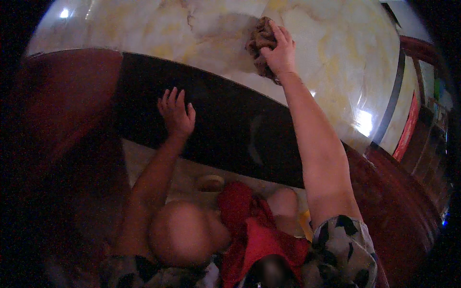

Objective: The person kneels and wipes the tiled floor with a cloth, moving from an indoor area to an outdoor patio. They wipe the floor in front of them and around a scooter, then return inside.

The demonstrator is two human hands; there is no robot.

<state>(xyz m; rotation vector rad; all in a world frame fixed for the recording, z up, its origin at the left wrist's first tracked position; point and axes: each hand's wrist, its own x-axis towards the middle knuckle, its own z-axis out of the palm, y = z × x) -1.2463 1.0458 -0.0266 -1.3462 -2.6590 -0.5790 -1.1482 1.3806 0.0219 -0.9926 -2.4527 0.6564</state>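
Note:
My right hand (281, 50) grips a bunched brown cloth (262, 39) and presses it against a glossy, cream marble-patterned surface (216, 46). A dull grey patch shows on that surface just left of the cloth. Over the black band (223, 111) that runs below the marbled surface, my left hand (177, 113) has its fingers spread and holds nothing. Whether its palm touches the band cannot be told.
My bent knees (183, 230) and a red cloth or garment (248, 223) lie low in the picture. Dark red panels flank the black band, one left (72, 93) and one right (381, 201). Pale flooring (187, 169) shows beneath it. Shelving stands at far right (428, 126).

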